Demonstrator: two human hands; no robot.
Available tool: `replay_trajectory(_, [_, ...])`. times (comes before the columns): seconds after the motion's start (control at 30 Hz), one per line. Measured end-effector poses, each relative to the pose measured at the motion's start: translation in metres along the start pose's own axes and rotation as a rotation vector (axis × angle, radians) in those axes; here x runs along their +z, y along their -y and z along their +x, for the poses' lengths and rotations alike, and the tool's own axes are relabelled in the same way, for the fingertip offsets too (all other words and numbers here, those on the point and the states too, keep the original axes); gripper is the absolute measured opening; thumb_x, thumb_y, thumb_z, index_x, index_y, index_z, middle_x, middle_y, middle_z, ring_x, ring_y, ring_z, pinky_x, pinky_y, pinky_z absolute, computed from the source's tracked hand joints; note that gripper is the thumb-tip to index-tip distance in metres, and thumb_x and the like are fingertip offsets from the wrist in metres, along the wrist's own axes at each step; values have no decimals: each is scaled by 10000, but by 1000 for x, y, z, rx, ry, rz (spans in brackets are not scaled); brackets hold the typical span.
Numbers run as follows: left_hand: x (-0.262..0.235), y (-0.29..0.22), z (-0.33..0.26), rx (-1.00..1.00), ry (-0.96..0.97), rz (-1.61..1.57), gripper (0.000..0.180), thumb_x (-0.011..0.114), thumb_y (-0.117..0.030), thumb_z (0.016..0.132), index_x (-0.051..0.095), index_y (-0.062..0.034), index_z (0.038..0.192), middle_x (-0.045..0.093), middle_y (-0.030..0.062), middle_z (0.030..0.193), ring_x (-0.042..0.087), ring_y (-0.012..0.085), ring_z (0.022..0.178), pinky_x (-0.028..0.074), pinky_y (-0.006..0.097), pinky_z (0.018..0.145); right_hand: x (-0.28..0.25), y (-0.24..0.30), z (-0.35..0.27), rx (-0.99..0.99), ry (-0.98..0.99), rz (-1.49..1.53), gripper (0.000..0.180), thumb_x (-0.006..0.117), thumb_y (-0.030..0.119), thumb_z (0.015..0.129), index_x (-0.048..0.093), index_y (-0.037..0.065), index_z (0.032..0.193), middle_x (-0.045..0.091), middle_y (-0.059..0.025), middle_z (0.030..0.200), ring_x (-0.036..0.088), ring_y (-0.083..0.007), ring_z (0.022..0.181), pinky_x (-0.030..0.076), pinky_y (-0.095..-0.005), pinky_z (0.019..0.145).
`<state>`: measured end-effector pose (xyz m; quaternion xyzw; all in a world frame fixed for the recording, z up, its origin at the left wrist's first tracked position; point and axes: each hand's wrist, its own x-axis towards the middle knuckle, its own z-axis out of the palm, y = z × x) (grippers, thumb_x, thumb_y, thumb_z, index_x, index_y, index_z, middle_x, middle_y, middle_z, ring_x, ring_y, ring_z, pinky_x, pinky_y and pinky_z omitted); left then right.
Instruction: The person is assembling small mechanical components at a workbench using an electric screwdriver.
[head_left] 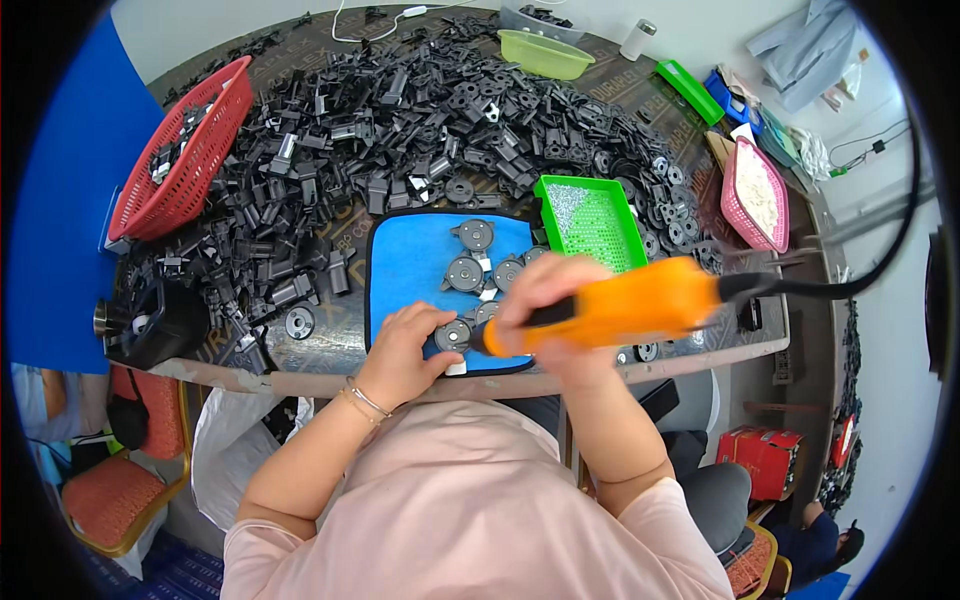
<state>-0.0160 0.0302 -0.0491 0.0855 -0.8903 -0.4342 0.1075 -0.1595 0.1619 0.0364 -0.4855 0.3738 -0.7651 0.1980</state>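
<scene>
My right hand is wrapped round an orange electric screwdriver, which lies nearly level with its tip pointing left. The tip meets a round black plastic part near the front of a blue mat. My left hand rests on the mat at that part's left side, thumb and fingers around its edge. Several similar round parts, such as one black disc, lie on the mat behind. Just beyond them stands a green tray of small silvery screws.
A big heap of black plastic parts covers the table's back. A red basket stands left, a pink basket right. A yellow-green bowl sits at the back. The screwdriver's black cable arcs up at right.
</scene>
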Motion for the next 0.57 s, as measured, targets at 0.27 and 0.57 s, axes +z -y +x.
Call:
replay_trajectory(0.27, [6,-8,-7,43,-99,179,577,783,-204,686,555,-41,1191,512,168,1203,495,351,1099,389,417,940,-116,84,-12,-291,-576,-425,258,600,71,870,519,30,1111,576,-110,947,555,-161,710,472,-292,653])
replay_trajectory(0.57, [13,-36,40,79,17,436,1023,830,-429,610,322,-176,1461,104,211,1545,119,458,1408,239,561,1080,-195,74,-46,-167,-798,-975,506,639,21,861,398,10,1305,555,-113,1169,568,-210,1044,438,-319,953])
